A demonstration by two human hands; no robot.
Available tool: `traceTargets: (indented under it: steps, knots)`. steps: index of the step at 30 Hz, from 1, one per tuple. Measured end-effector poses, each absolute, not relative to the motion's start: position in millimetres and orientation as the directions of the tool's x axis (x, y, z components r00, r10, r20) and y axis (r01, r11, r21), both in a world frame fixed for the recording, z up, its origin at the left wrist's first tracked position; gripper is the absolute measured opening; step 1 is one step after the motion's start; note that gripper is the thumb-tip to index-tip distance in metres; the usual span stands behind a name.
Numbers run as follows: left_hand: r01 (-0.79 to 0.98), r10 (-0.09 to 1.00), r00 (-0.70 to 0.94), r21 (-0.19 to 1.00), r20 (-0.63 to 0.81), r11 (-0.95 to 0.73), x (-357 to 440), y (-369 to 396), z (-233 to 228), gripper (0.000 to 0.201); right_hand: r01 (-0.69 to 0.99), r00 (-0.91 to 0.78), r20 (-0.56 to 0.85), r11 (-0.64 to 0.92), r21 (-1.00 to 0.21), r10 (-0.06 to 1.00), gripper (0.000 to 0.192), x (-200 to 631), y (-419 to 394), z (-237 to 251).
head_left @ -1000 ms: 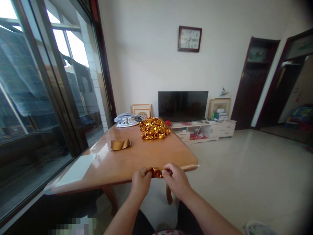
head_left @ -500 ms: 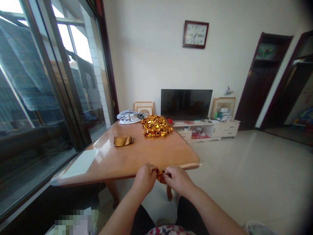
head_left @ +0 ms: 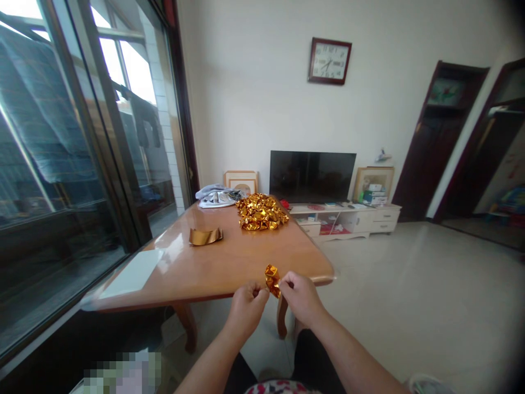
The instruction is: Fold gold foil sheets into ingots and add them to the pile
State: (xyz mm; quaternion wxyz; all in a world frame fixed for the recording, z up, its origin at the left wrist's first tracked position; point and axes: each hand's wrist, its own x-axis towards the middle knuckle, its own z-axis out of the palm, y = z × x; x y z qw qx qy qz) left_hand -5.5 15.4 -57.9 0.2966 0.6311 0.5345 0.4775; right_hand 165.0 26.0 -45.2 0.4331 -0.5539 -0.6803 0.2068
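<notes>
Your left hand [head_left: 247, 307] is pinching its fingertips together beside the gold foil piece [head_left: 272, 279], contact unclear; your right hand [head_left: 301, 297] is clamping the piece's side, by the table's [head_left: 233, 262] near edge. It is seeming light, slick, easily creased: pinch edges. Beyond, a foil heap [head_left: 262, 212] is glinting.

The piece [head_left: 272, 279] before me looks like foil, shiny and crinkled, and the heap [head_left: 262, 213] has the same gloss. My table [head_left: 240, 262] seems of smooth, polished wood (it reflects daylight); the curved strips [head_left: 205, 237] look smoother, metallic.
</notes>
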Motion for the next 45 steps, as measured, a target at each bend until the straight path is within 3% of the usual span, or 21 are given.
traceTargets:
  steps: [8, 15, 23, 31, 38, 45]
  knots:
    - [0.348, 0.980, -0.019, 0.920, 0.200, -0.181, -0.6, 13.8, -57.2, 0.018, 0.588, -0.056, 0.367, 0.327, -0.740, 0.929, 0.019, 162.2, 19.4, -37.7]
    - [0.371, 0.970, -0.012, 0.902, 0.241, -0.219, -3.1, 16.1, -53.9, 0.018, 0.570, -0.129, 0.381, 0.382, -0.727, 0.916, 0.019, 166.8, 22.7, -37.7]
    - [0.232, 0.986, 0.085, 0.959, 0.145, -0.161, -8.2, 10.0, -47.3, 0.019, 0.446, -0.179, 0.252, 0.307, -0.841, 0.951, 0.020, 175.3, 30.3, -42.1]
    - [0.129, 0.984, 0.143, 0.984, 0.105, -0.124, -8.0, 8.4, -48.5, 0.019, 0.239, -0.241, 0.070, 0.129, -0.962, 0.968, 0.023, 180.3, 28.9, -46.8]
    - [0.309, 0.982, 0.064, 0.932, 0.180, -0.191, -5.5, 9.2, -50.4, 0.023, 0.366, -0.210, 0.098, 0.171, -0.915, 0.973, 0.021, 180.9, 23.7, -42.0]
    - [0.298, 0.980, 0.091, 0.934, 0.176, -0.196, -4.4, 8.8, -49.5, 0.020, 0.425, -0.181, 0.130, 0.197, -0.883, 0.975, 0.013, 178.1, 23.4, -43.7]
